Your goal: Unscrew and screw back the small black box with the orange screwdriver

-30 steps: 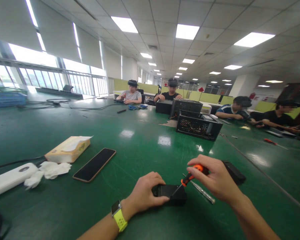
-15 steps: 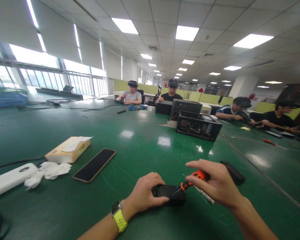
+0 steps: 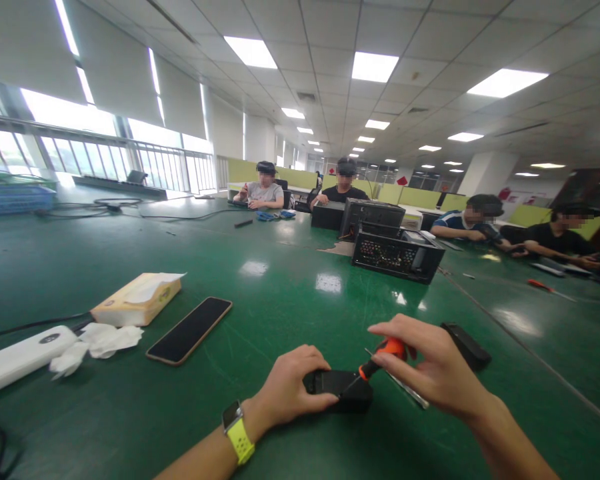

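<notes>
My left hand (image 3: 297, 381) is closed around the left end of a small black device (image 3: 353, 393), a boxy plastic case lying on the green table; its exact kind I cannot make out. In my right hand (image 3: 427, 363) is a screwdriver (image 3: 391, 348) with an orange and black handle, held between thumb and fingers. The screwdriver leans, and its thin shaft reaches down to the top of the device near my left thumb. A thin metal tool (image 3: 411, 392) lies on the table, partly hidden under my right hand. Just beyond that hand rests a black plastic piece (image 3: 467, 345).
A smartphone (image 3: 190, 331), a tissue pack (image 3: 139, 298), crumpled tissues (image 3: 105, 340) and a white power bank (image 3: 23, 360) lie to the left. Open computer cases (image 3: 397, 253) stand farther back. Another screwdriver (image 3: 543, 286) is at the right. Several people sit around the table.
My right fingers have shifted slightly on the screwdriver handle, which appears turned. My left hand and the black device stay in place.
</notes>
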Tool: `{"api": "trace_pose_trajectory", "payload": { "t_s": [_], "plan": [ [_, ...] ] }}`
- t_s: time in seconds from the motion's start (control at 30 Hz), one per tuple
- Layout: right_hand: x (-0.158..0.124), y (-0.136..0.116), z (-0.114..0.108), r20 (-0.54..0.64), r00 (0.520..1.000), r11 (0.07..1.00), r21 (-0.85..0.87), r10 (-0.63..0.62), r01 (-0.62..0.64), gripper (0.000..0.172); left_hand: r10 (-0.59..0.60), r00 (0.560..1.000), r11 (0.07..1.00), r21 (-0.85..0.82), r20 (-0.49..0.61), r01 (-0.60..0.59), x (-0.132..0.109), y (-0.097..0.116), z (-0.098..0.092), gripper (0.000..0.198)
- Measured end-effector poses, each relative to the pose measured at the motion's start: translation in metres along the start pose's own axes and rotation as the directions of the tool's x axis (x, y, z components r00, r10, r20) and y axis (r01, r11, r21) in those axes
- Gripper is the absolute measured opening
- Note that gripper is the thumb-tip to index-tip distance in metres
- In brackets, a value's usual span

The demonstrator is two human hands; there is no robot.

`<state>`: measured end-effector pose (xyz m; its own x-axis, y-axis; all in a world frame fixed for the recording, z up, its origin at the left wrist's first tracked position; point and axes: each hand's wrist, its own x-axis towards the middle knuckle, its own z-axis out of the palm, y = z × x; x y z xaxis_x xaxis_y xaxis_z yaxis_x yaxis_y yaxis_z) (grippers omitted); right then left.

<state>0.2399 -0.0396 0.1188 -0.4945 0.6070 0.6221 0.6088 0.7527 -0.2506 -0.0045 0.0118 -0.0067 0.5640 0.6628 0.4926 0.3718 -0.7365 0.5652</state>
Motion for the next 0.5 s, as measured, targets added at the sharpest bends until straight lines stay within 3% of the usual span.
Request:
{"api": "trace_pose_trajectory", "payload": {
  "t_s": [0.13,0.33,0.5],
  "plan": [
    [0.001,-0.0004,-0.0008,0.032,0.999,0.996,0.093,0.01,-0.013,0.022,0.006,1.0,1.0,0.007,0.0,-0.006,0.0009,-0.0006,0.0002,0.031],
    [-0.0044,0.0064,0.0026,-0.067,0.998,0.995,-0.097,-0.011,0.005,0.022,0.008,1.0,1.0,0.014,0.005,-0.008,0.0,-0.0002,0.0002,0.031],
    [0.0002,0.0006,-0.0019,0.039,0.999,0.999,-0.002,0.032,-0.032,0.027,0.004,1.0,1.0,0.016,0.005,-0.004,-0.0002,0.0007,-0.0007,0.031]
  ]
}}
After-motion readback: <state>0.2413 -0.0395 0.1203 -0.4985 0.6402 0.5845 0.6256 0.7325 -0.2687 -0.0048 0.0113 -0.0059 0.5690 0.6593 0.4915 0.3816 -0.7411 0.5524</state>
